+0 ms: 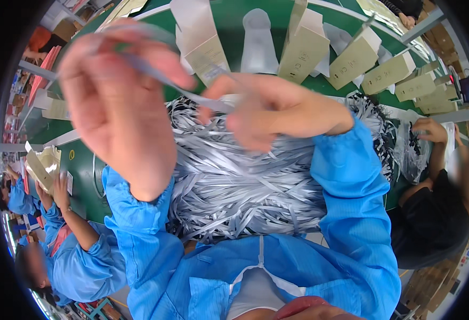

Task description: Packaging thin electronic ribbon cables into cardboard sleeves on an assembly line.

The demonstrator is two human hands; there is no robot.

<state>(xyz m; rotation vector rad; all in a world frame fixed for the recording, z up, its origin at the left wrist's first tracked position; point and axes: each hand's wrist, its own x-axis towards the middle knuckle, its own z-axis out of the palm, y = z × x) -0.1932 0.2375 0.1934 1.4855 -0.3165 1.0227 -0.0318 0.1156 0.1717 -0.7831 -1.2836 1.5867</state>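
Note:
A flat grey cable (209, 102) stretches between my two hands above a big pile of similar flat grey cables (250, 186) with black ends. My left hand (120, 98), raised at the left and smeared by motion, has its fingers curled round one part of the cable, which loops over them. On the other side my right hand (277, 109) pinches the cable between thumb and fingers, just over the pile's far part. The exact grip of the fingertips is blurred.
Past the pile, several open cream cardboard boxes (304, 50) stand in a row on the green table (232, 32), with white plastic bags (259, 45) among them. A co-worker in blue (82, 261) handles a box at left; another in black (431, 218) works at right near a clear bag (411, 154).

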